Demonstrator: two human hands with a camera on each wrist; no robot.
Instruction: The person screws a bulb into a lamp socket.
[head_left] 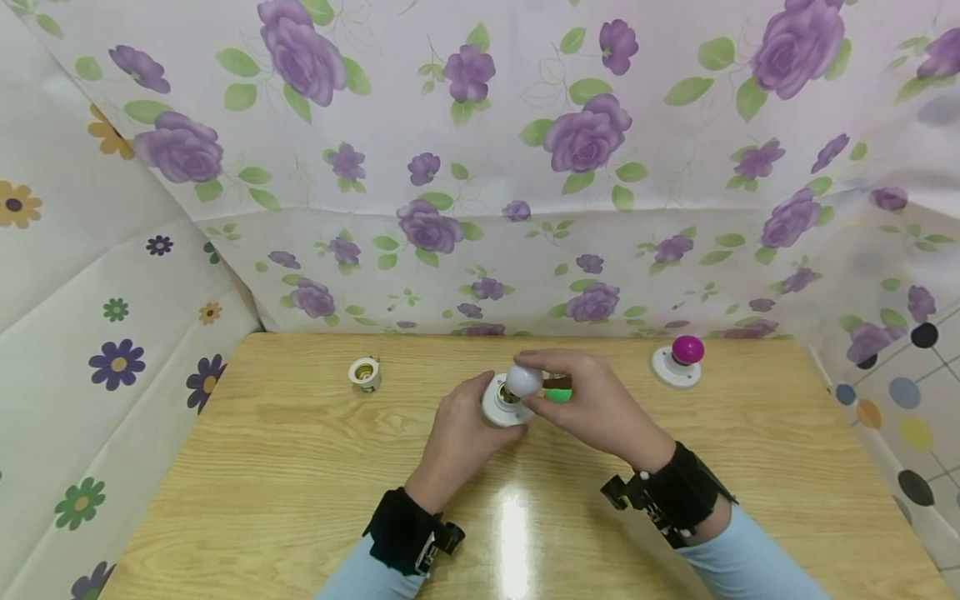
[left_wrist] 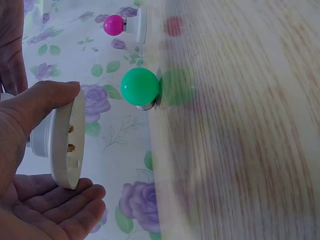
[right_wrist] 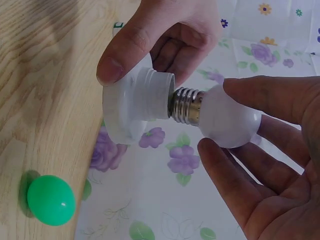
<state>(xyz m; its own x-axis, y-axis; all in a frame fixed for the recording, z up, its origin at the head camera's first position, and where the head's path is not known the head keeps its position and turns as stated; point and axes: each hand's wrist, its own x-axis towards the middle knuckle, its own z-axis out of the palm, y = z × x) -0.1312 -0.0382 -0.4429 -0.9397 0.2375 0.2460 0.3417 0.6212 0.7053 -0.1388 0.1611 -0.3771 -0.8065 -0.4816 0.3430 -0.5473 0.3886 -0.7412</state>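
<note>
My left hand grips a white round lamp holder by its base, thumb on one side and fingers on the other. In the left wrist view its underside with brass screws shows, raised off the table. My right hand pinches a white light bulb between thumb and fingers. The bulb's silver screw thread points into the socket mouth, most of the thread still showing outside it. A green bulb lies on the table beyond, partly hidden behind my right hand in the head view.
A small white socket with a brass inside stands at the back left of the wooden table. At the back right, a magenta bulb sits in another white lamp holder. Flowered cloth hangs behind the table.
</note>
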